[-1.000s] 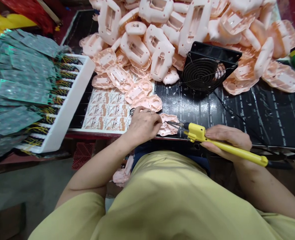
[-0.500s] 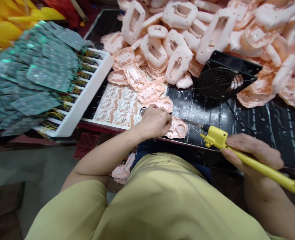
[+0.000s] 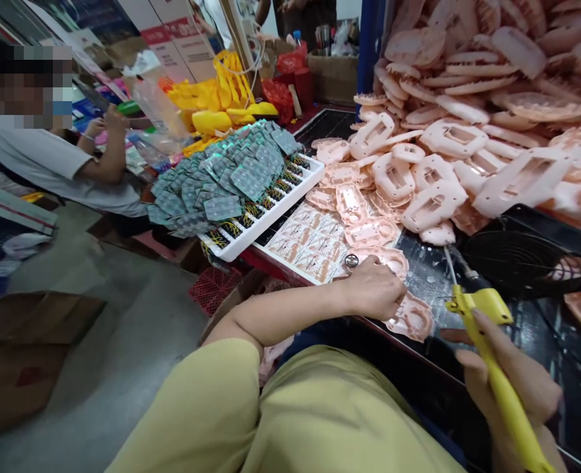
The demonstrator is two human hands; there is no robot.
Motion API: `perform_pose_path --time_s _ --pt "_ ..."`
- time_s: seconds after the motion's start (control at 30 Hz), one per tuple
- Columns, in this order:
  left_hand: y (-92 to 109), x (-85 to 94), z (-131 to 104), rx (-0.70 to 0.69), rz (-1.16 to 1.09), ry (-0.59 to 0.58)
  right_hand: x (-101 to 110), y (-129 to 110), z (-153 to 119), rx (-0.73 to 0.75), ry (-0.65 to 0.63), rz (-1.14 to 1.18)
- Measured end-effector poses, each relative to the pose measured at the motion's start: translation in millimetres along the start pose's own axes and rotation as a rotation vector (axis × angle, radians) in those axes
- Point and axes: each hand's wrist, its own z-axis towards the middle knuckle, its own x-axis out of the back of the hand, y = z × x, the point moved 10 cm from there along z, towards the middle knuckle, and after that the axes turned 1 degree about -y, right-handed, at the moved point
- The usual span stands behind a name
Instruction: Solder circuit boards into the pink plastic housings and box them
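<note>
A yellow soldering tool [image 3: 499,374] with a thin metal tip is gripped in my right hand [image 3: 521,374], its tip pointing up and away near the black fan. My left hand [image 3: 376,289] rests with curled fingers at the table's front edge, between two pink plastic shells; what its fingers hold, if anything, is hidden. One pink shell [image 3: 411,316] lies just right of that hand, another [image 3: 388,259] just behind it. Beside the left hand is a small round metal-rimmed part [image 3: 351,261]. A printed sheet [image 3: 304,240] lies to the left.
Green circuit boards [image 3: 241,167] with wires are heaped on a white rack [image 3: 275,213] at the left. Pink shells [image 3: 452,138] are piled behind. A black fan [image 3: 531,253] stands at the right. A person [image 3: 58,161] sits at the far left, near yellow parts [image 3: 211,105].
The view has swung left and up, bringing the person and the room into sight. My right hand has tilted the yellow tool so that its tip points away, farther from the near shell.
</note>
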Motion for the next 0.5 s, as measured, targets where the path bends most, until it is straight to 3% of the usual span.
perform_pose_path --time_s 0.1,0.17,0.2,0.33,0.43,0.5 --pt "-9 23.4 -7 -0.036 0.007 0.149 -21 -3 8 0.065 -0.078 0.01" --pt "-43 57.3 -13 0.035 0.011 0.277 -26 0 7 0.115 -0.08 -0.036" --pt "-71 76.9 -15 0.119 0.031 0.329 -27 0 5 0.139 -0.077 -0.062" --pt "-215 155.0 -34 0.594 0.305 0.497 -30 -1 4 0.16 -0.073 -0.142" --pt "-300 177.5 -43 0.817 0.399 0.491 -33 -2 7 0.14 -0.07 -0.099" --pt "-330 176.3 -45 0.887 0.412 0.43 -36 -4 8 0.159 -0.069 -0.064"
